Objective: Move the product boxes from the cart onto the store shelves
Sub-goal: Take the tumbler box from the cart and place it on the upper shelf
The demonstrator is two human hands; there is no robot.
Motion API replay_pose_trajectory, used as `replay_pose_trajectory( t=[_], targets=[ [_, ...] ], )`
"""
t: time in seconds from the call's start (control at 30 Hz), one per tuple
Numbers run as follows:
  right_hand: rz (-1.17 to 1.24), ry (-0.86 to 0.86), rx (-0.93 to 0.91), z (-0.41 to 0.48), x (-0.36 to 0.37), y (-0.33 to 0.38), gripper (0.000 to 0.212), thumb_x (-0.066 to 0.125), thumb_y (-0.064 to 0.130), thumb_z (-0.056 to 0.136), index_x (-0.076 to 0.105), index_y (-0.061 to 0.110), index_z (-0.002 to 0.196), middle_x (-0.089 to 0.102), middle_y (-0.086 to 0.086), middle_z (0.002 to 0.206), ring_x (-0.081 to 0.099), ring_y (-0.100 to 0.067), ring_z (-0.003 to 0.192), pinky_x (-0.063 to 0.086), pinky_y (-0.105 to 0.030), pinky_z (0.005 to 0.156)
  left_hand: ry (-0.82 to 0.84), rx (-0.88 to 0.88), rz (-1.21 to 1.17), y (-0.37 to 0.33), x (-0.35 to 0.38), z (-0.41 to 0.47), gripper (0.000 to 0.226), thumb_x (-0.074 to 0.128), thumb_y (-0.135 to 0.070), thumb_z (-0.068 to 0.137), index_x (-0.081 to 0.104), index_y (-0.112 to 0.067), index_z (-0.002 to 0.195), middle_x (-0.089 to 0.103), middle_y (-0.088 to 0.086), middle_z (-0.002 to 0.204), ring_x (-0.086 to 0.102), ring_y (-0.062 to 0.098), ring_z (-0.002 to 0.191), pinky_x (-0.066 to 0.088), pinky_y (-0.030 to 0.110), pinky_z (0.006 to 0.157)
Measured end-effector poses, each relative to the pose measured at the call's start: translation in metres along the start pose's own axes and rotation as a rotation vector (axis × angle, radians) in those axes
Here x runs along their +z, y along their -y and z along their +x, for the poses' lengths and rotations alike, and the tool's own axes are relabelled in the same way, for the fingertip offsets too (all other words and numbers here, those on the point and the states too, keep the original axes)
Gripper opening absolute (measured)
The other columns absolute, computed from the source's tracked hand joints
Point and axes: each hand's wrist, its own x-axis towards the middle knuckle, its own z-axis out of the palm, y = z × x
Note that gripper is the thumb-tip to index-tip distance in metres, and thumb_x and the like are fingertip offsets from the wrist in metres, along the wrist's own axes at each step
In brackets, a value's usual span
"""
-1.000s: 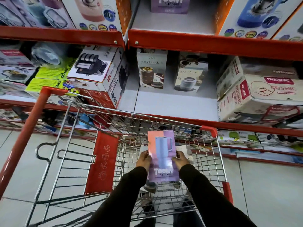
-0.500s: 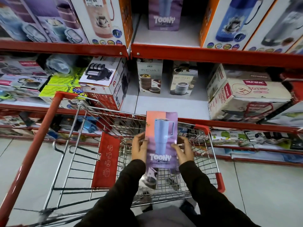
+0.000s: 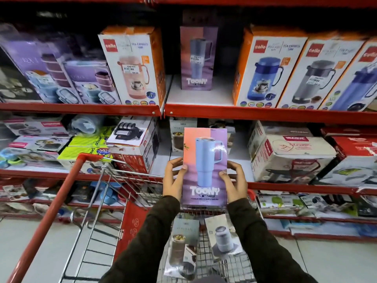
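Observation:
I hold a tall pink-and-purple Toony tumbler box (image 3: pixel 205 166) upright in front of me, above the cart. My left hand (image 3: pixel 173 178) grips its left edge and my right hand (image 3: pixel 234 181) grips its right edge. The red-framed wire cart (image 3: pixel 114 203) stands below, with two smaller boxes lying in its basket: a brown container box (image 3: pixel 182 244) and a grey jar box (image 3: pixel 223 235). A matching Toony box (image 3: pixel 197 58) stands on the upper shelf (image 3: pixel 204 94), straight above the one I hold.
Orange Cello flask boxes flank the gap on the upper shelf, one at the left (image 3: pixel 134 66) and one at the right (image 3: pixel 267 68). The middle shelf holds a cooker box (image 3: pixel 289 156) and a knife-set box (image 3: pixel 132 137). Red shelf rails run across.
Both hands lifted the Toony box up out of the cart basket to chest height. My view tilted upward, bringing the upper shelf into sight.

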Motion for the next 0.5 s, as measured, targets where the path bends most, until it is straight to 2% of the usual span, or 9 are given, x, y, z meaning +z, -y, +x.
replay_pose_trajectory(
  t=[0.07,0.13,0.23,0.33,0.43,0.5],
  targets=[
    [-0.001,-0.003,-0.037,0.005,0.001,0.007,0.038,0.061,0.034,0.075,0.056,0.023,0.111,0.063,0.004,0.114,0.058,-0.009,0.107,0.048,-0.031,0.093,-0.008,0.009,-0.012,-0.007,0.001,0.004,0.022,0.055,-0.034,0.086,0.057,-0.032,0.107,0.062,-0.005,0.117,0.057,0.014,0.109,0.044,0.033,0.095],
    [0.000,-0.005,-0.085,0.013,0.002,0.019,0.039,0.060,0.035,0.075,0.055,0.025,0.112,0.062,0.004,0.116,0.057,-0.008,0.108,0.046,-0.016,0.089,-0.015,0.060,-0.017,-0.019,0.002,0.012,0.024,0.055,-0.033,0.087,0.057,-0.029,0.111,0.062,-0.001,0.121,0.057,0.016,0.112,0.044,0.032,0.094],
    [0.029,-0.034,-0.180,0.032,0.004,0.049,0.041,0.063,0.028,0.076,0.055,0.018,0.115,0.061,0.002,0.116,0.055,0.007,0.102,0.041,-0.003,0.080,-0.010,0.178,-0.035,-0.050,0.005,0.029,0.026,0.054,-0.029,0.089,0.055,-0.024,0.114,0.062,0.003,0.120,0.058,0.013,0.108,0.045,0.025,0.089],
    [0.069,-0.066,-0.299,0.059,0.006,0.089,0.041,0.063,0.029,0.077,0.055,0.019,0.116,0.060,0.005,0.111,0.056,0.008,0.096,0.043,-0.007,0.082,-0.015,0.289,-0.084,-0.090,0.011,0.053,0.027,0.054,-0.032,0.088,0.054,-0.033,0.115,0.062,-0.001,0.117,0.060,0.011,0.106,0.048,0.024,0.090],
    [0.067,-0.103,-0.422,0.090,0.008,0.129,0.037,0.062,0.026,0.079,0.054,0.023,0.115,0.060,0.003,0.113,0.058,0.000,0.099,0.044,-0.011,0.088,0.001,0.415,-0.013,-0.129,0.014,0.086,0.038,0.050,-0.035,0.091,0.047,-0.034,0.129,0.054,-0.004,0.133,0.051,0.011,0.124,0.041,0.027,0.105],
    [0.034,-0.128,-0.486,0.111,0.010,0.154,0.036,0.063,0.020,0.080,0.055,0.022,0.115,0.061,0.005,0.114,0.057,0.001,0.103,0.043,-0.011,0.092,0.009,0.471,0.090,-0.152,0.015,0.109,0.042,0.045,-0.032,0.095,0.042,-0.030,0.137,0.048,-0.008,0.137,0.046,-0.001,0.126,0.035,0.018,0.108]
  ],
)
